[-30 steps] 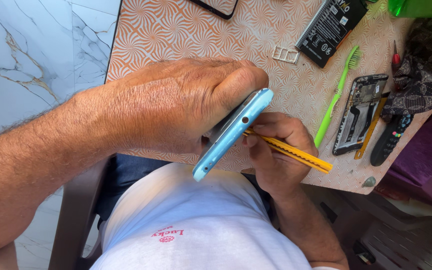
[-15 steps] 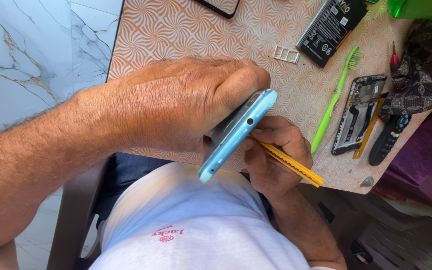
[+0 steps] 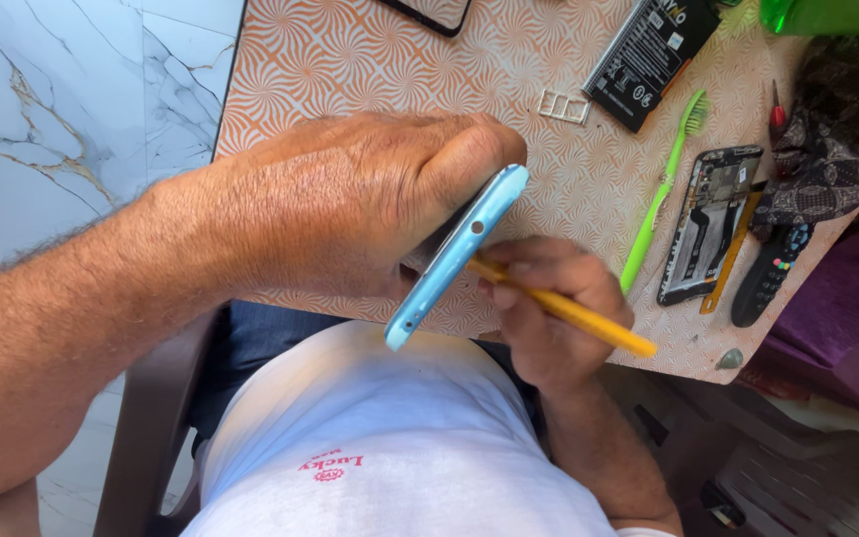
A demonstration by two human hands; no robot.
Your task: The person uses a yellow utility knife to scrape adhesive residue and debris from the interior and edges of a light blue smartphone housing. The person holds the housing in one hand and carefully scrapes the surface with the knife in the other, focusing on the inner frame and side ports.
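A person seated at a small table (image 3: 350, 60) covered in an orange-and-white swirl pattern is gripping a light-blue phone (image 3: 454, 256) on edge in the left hand (image 3: 350, 204), fingers and thumb wrapped tightly around the body so that only the blue side rail, with a small round opening in it, is showing. The phone is being held just above the near edge of the table, tilted, its upper end pointing far and right and its lower end hanging over the person's white shirt (image 3: 380, 447).

The right hand (image 3: 549, 318) is sitting just right of the phone, closed around a yellow, pencil-like tool (image 3: 569, 311). The tool's front end is meeting the phone's side rail, while its back end is sticking out to the right past the fingers. Whether the tip is entering a seam cannot be told.

Further back on the table, parts and tools are lying apart from the hands: a black battery (image 3: 650, 55) at the far right, a small white card tray (image 3: 564, 105) just left of it, a bright green toothbrush (image 3: 663, 189) lying at a slant, and a stripped phone frame (image 3: 708, 221) right of the brush. A thin orange strip (image 3: 731, 254) is lying along that frame's right side, with a black remote control (image 3: 770, 273) near the table's right edge and a red-handled screwdriver (image 3: 776, 114) beside a dark patterned cloth (image 3: 837, 129). A green container (image 3: 827, 15) is showing at the far right corner, and a dark device (image 3: 429, 12) is poking in at the far edge.
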